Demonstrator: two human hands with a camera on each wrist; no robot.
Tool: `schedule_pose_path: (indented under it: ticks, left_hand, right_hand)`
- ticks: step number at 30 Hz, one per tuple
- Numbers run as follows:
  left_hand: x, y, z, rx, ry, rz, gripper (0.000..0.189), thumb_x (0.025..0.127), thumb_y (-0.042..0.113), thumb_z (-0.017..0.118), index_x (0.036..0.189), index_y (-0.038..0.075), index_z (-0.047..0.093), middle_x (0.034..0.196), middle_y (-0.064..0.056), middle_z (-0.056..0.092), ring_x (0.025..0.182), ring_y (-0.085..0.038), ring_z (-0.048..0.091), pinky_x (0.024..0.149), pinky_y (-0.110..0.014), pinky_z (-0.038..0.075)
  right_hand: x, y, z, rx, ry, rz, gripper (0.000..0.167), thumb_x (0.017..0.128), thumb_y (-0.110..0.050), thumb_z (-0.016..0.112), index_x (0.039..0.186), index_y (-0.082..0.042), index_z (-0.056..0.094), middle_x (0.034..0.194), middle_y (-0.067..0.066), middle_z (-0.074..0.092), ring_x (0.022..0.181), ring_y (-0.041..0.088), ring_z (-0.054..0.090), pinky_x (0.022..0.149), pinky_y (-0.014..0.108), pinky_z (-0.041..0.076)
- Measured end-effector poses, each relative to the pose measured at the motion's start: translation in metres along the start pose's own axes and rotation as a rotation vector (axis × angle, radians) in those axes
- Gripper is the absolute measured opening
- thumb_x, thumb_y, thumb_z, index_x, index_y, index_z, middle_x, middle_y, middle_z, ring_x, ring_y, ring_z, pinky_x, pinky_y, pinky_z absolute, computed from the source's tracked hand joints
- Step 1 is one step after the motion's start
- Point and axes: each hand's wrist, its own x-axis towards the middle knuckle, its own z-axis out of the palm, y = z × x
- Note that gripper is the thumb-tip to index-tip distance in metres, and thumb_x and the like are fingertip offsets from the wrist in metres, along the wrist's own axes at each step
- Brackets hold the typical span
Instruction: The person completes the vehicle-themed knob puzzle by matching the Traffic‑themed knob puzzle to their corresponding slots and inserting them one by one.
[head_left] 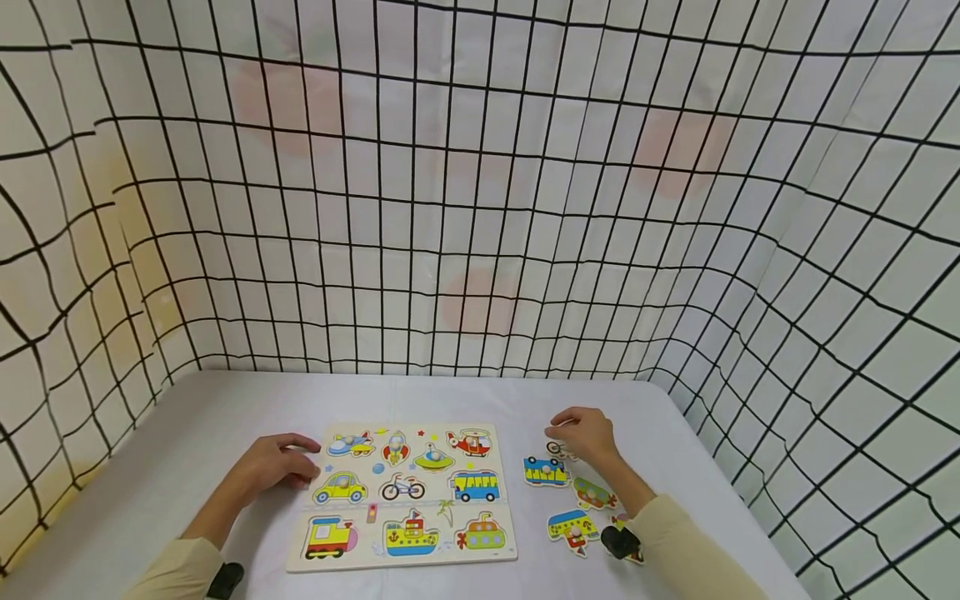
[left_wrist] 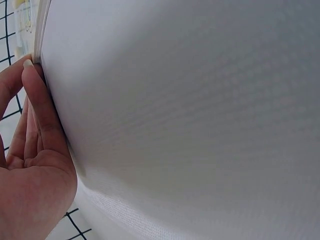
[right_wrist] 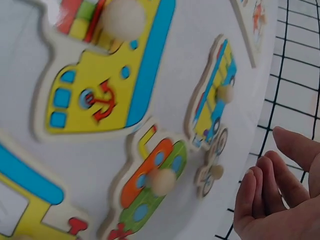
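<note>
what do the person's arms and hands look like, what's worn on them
The left hand and right hand are bare. The left sleeve and right sleeve are plain cream, ending on the forearms. A left black device and right black device sit by the sleeve ends.

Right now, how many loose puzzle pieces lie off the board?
5, all right of the board: bicycle farthest, then nearer bus, submarine, ship; train right of the ship, partly covered by the wrist camera. Others may hide there.
</note>
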Motion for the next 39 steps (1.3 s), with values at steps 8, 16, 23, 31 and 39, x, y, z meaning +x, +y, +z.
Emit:
schedule_pose_path:
  ticks: [8, 16, 23, 31, 39]
  left_hand:
    - [-0.002, 0.002, 0.0, -0.013, -0.001, -0.004, 0.048, 0.081, 0.013, 0.079, 0.125, -0.001, 0.065, 0.089, -0.008, 0.073, 0.067, -0.02, 0.063, 0.065, -0.03, 0.053]
    - [0.0, -0.001, 0.001, -0.018, 0.001, -0.003, 0.048, 0.08, 0.013, 0.08, 0.124, -0.001, 0.066, 0.091, -0.009, 0.074, 0.067, -0.02, 0.064, 0.064, -0.03, 0.053]
    - [0.001, -0.001, 0.001, -0.013, 0.002, -0.004, 0.049, 0.079, 0.014, 0.08, 0.124, 0.0, 0.066, 0.091, -0.009, 0.073, 0.068, -0.021, 0.063, 0.065, -0.03, 0.053]
    - [0.0, -0.001, 0.001, -0.018, 0.003, -0.011, 0.047, 0.08, 0.014, 0.079, 0.124, 0.0, 0.067, 0.086, -0.007, 0.073, 0.068, -0.021, 0.062, 0.064, -0.03, 0.052]
    - [-0.002, 0.0, 0.0, -0.015, 0.008, 0.009, 0.048, 0.08, 0.014, 0.079, 0.124, -0.001, 0.066, 0.084, -0.006, 0.073, 0.066, -0.019, 0.062, 0.061, -0.029, 0.05]
  right_hand:
    - [-0.002, 0.021, -0.003, -0.017, 0.003, 0.059, 0.022, 0.084, -0.02, 0.08, 0.1, -0.005, 0.077, 0.083, 0.003, 0.075, 0.079, 0.019, 0.065, 0.074, 0.036, 0.049]
    - [-0.007, 0.03, -0.005, -0.036, -0.028, 0.089, 0.022, 0.083, -0.018, 0.08, 0.1, -0.005, 0.077, 0.086, 0.004, 0.075, 0.08, 0.02, 0.065, 0.077, 0.038, 0.048]
    - [-0.009, 0.039, -0.002, -0.02, -0.043, 0.11, 0.02, 0.082, -0.019, 0.082, 0.098, -0.007, 0.077, 0.093, 0.005, 0.075, 0.086, 0.022, 0.063, 0.08, 0.041, 0.049]
    - [-0.011, 0.041, 0.001, -0.02, -0.017, 0.098, 0.016, 0.083, -0.019, 0.081, 0.093, -0.008, 0.077, 0.09, 0.004, 0.075, 0.085, 0.021, 0.063, 0.075, 0.036, 0.047]
    - [-0.011, 0.038, 0.0, 0.007, -0.02, 0.115, 0.014, 0.084, -0.018, 0.08, 0.092, -0.007, 0.077, 0.092, 0.005, 0.075, 0.087, 0.022, 0.062, 0.072, 0.031, 0.045]
